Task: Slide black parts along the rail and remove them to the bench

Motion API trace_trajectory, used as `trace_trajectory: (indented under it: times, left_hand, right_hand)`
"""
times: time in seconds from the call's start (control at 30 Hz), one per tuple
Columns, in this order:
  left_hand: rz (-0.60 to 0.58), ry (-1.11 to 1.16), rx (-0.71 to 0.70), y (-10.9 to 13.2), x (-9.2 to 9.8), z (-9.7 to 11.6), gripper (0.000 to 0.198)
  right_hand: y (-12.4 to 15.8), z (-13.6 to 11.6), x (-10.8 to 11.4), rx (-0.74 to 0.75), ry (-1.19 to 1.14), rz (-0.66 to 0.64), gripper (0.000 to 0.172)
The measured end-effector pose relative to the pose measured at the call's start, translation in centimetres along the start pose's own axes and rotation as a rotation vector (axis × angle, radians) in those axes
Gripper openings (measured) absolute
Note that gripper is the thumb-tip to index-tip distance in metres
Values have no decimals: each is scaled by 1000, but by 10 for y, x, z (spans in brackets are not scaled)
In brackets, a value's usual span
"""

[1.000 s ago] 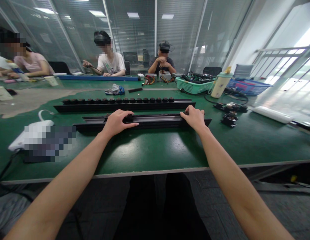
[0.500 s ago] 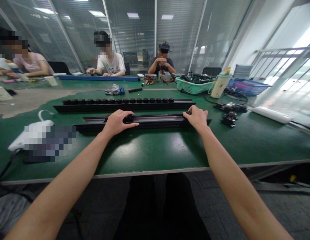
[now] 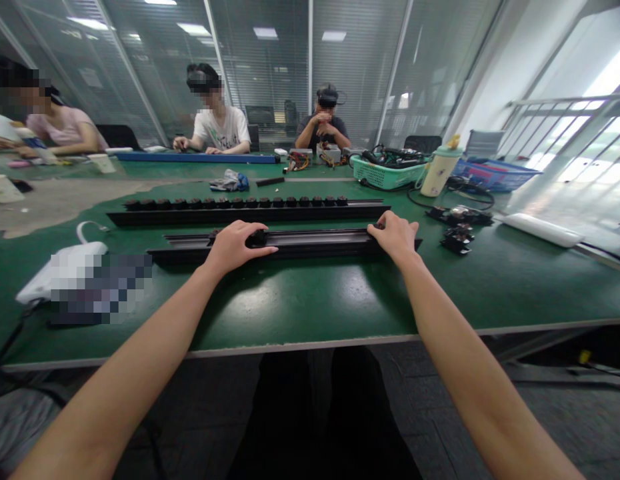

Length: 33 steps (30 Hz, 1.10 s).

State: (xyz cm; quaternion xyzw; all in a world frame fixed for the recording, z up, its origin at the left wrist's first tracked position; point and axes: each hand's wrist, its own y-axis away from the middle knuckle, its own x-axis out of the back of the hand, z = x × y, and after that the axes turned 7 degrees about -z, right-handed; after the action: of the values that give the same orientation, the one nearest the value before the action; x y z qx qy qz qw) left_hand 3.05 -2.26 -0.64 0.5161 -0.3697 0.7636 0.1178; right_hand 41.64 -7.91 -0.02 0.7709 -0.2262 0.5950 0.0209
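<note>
The long black matt metal rail (image 3: 315,241) looks smooth; the green worktop (image 3: 300,293) has a glossy rubbery mat, worn bare far left.

two long black rails (image 3: 315,241), two hands (image 3: 234,245), two baskets (image 3: 387,175), one pale bottle (image 3: 437,172), two small black parts (image 3: 457,239).

Both forearms (image 3: 155,347) bare; trousers (image 3: 290,413) (in shadow) probably black.

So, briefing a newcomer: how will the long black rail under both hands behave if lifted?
The long black rail lies dead straight, so probably stiff. Being long, it may tip if lifted at one end; left hand and right hand grip it far apart. Flat-sided, so unlikely to roll.
</note>
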Motion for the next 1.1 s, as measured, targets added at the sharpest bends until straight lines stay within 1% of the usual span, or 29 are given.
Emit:
trace_trajectory:
  times: [0.33,0.83,1.1]
  left_hand:
    - [9,-8,-12,0,-1,-1,66]
    - [29,-17,-27,0,-2,-2,67]
    - [18,-13,-8,0,-2,-3,66]
  right_hand:
    - [-2,4,-2,-13,-12,26,19]
    - [-5,10,-3,-50,-24,20,18]
    - [-5,10,-2,-56,-6,22,18]
